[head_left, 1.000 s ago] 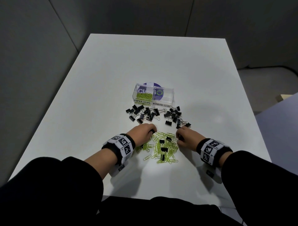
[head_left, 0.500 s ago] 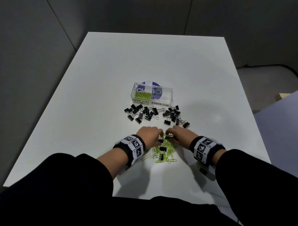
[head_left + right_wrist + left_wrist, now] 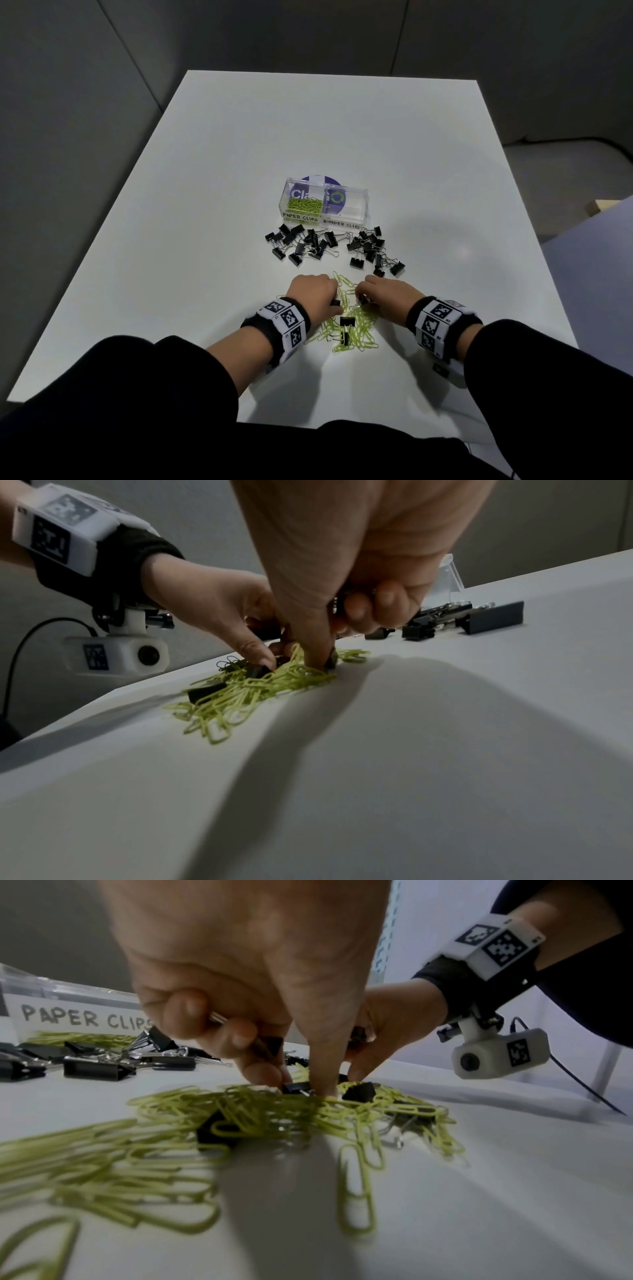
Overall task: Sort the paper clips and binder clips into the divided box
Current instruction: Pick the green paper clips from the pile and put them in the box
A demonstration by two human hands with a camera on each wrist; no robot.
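Digging into the green heap, both hands are right at it now. The left hand (image 3: 313,294) curls over the near-left edge of the paper clips (image 3: 349,325) and already has binder-clip metal tucked in its curled fingers (image 3: 192,1015): the left wrist view shows a wire handle and a black body caught there, while thumb and forefinger nip down at another small black clip in the heap. The right hand (image 3: 388,294) comes in from the other side, its grip closed too, something dark and metallic bunched under its bent fingers (image 3: 373,607), forefinger poking straight down into the clips.

Between the wrists, one binder clip (image 3: 346,329) lies bare on top of the green tangle, nearer the person than either set of fingertips; from the head view its long axis seems to run toward the person, wire handles pointing back. I'd judge the left hand slightly closer to it.

Beyond the hands, the loose binder clips (image 3: 310,245) are strewn across the tabletop (image 3: 342,130), and just behind them stands the divided box (image 3: 359,205). Its left compartment, marked PAPER CLIPS, holds green clips; the right one, marked BINDER CLIPS, looks bare of clips, so most sorting remains.
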